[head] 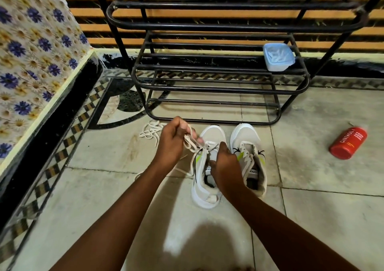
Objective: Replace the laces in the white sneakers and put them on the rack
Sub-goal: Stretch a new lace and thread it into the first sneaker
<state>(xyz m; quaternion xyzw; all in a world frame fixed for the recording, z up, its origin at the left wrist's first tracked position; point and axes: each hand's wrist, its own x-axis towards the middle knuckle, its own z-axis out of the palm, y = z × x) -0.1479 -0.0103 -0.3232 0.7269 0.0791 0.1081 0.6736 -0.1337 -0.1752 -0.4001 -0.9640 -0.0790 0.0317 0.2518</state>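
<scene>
Two white sneakers (228, 160) stand side by side on the floor, toes just short of the rack (218, 83) base rail. Left hand (172, 144) grips a lace (192, 144) threaded through the left sneaker; right hand (224, 164) curls over that sneaker's tongue. Another lace (150, 132) lies left, bare tiles right up to a red bottle (348, 142).

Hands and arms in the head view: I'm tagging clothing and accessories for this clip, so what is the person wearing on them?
Nothing that shows. Both forearms are bare up to the bottom edge of the picture, with no sleeve in view. The left hand and the right hand are ungloved, and no watch, bracelet or ring is visible on the wrists or fingers.
</scene>
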